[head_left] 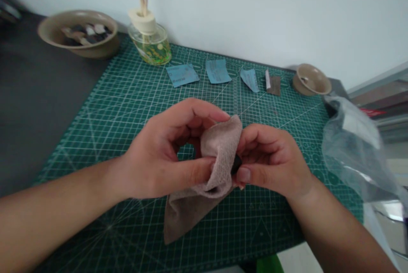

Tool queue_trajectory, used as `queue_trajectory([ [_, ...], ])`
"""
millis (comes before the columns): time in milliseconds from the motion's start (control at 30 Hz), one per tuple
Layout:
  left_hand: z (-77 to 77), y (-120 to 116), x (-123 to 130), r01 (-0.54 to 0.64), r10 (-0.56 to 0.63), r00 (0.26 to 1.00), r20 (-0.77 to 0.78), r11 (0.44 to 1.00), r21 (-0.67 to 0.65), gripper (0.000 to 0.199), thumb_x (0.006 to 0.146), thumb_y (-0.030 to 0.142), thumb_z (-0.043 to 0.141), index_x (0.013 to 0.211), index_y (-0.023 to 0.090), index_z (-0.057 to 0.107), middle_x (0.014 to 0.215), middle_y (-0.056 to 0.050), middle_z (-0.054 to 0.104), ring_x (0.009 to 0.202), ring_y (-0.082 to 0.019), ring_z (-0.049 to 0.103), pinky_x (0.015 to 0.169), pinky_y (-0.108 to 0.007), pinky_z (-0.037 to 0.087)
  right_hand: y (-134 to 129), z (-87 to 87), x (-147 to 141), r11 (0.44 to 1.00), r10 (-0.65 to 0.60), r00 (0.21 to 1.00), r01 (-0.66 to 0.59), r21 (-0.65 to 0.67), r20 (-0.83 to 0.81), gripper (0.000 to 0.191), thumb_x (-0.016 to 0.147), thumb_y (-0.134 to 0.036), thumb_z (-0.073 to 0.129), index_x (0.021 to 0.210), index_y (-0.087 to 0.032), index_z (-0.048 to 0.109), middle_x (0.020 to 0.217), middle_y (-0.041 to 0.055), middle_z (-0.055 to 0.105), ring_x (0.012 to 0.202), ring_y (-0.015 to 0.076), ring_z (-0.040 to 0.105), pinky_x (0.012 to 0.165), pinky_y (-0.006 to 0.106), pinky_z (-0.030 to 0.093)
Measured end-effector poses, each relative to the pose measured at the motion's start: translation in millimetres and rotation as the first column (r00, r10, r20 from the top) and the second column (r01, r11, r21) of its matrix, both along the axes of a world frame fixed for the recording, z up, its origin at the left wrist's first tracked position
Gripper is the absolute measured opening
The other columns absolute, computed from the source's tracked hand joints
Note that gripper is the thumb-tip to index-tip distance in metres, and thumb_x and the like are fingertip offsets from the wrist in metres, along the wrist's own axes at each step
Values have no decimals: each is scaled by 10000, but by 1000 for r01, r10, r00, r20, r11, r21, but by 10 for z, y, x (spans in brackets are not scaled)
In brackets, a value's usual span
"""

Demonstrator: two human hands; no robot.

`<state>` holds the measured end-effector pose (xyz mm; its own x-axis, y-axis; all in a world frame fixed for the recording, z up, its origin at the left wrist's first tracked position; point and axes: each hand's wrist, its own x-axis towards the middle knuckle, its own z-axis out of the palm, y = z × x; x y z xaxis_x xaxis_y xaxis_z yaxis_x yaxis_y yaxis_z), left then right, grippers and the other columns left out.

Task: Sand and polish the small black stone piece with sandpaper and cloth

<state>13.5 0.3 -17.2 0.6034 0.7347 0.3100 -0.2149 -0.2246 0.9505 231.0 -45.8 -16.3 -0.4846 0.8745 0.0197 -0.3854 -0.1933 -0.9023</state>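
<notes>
A pinkish-beige cloth (223, 154) is bunched up above the green cutting mat (127, 137), one corner hanging down toward the front. My left hand (168, 149) grips the cloth between its thumb and fingers from the left. On the right side, my right hand (274, 158) pinches a small dark object (236, 164) that is pressed against the cloth. The fingers partly cover that object, so its full shape is hidden.
Behind lie blue packets (182, 75) and a grey-brown piece (274, 85). A bowl of small pieces (79, 47) and a reed diffuser (149, 41) stand back left. At right are a small bowl (310, 81) and a clear plastic bag (357, 149).
</notes>
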Motion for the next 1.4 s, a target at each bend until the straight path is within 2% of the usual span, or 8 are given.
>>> queue_trajectory([
  [100, 49, -42, 21, -64, 64, 982, -176, 998, 8, 424, 744, 211, 822, 1125, 216, 637, 899, -12, 715, 691, -132, 666, 591, -202, 548, 4, 28, -2, 999, -44, 996, 42, 20, 79, 286, 724, -24, 824, 938, -161, 694, 742, -14, 734, 588, 103, 703, 545, 185, 601],
  [200, 74, -58, 32, -53, 56, 944, -325, 998, 18, 404, 697, 266, 848, 1055, 203, 673, 855, -3, 723, 670, -135, 657, 571, -195, 532, 8, 49, -11, 996, -71, 986, 64, 54, 151, 269, 703, -60, 866, 887, -163, 699, 713, -25, 706, 573, 103, 686, 543, 187, 595],
  [333, 83, -60, 30, -37, 44, 922, -385, 999, 25, 295, 676, 258, 818, 935, 195, 693, 737, 27, 688, 605, -119, 614, 519, -179, 488, 14, 44, -20, 995, -52, 988, 40, 88, 148, 262, 710, -85, 879, 880, -167, 697, 710, -33, 694, 585, 97, 684, 561, 181, 587],
  [433, 107, -65, 20, -44, 85, 892, -443, 994, 103, 174, 694, 266, 784, 755, 177, 648, 614, 45, 604, 531, -91, 526, 448, -166, 397, 11, 28, -16, 997, -31, 988, 19, 79, 151, 253, 727, -99, 874, 887, -169, 691, 715, -33, 696, 599, 95, 687, 569, 177, 585],
  [500, 129, -71, 11, -43, 109, 878, -467, 988, 150, 198, 731, 285, 754, 673, 172, 601, 559, 51, 556, 498, -78, 484, 425, -163, 355, 2, 20, -15, 998, -19, 987, 8, 68, 157, 252, 742, -114, 869, 911, -170, 691, 716, -32, 703, 596, 97, 688, 567, 181, 589],
  [767, 183, -96, -1, 17, 60, 891, -449, 986, 167, 285, 826, 199, 661, 567, 156, 550, 468, 65, 476, 406, -39, 433, 377, -131, 287, -1, 11, -28, 999, -14, 974, 3, 50, 226, 218, 816, -182, 824, 973, -171, 674, 684, -27, 725, 557, 111, 700, 526, 196, 600],
  [1067, 185, -97, 11, 21, -28, 926, -376, 1000, -23, 260, 833, 203, 666, 592, 155, 580, 496, 56, 511, 431, -51, 450, 362, -110, 315, -16, 3, -1, 1000, -8, 985, 7, 3, 172, 206, 816, -116, 802, 966, -183, 677, 690, -26, 729, 557, 112, 716, 505, 173, 604],
  [1400, 183, -92, 12, 76, -79, 949, -307, 997, -22, 250, 864, 154, 632, 618, 118, 607, 521, 48, 540, 459, -39, 469, 384, -88, 337, -34, 5, 0, 999, 23, 993, -20, -28, 113, 211, 816, -73, 782, 974, -168, 680, 716, -15, 735, 580, 109, 727, 524, 166, 612],
])
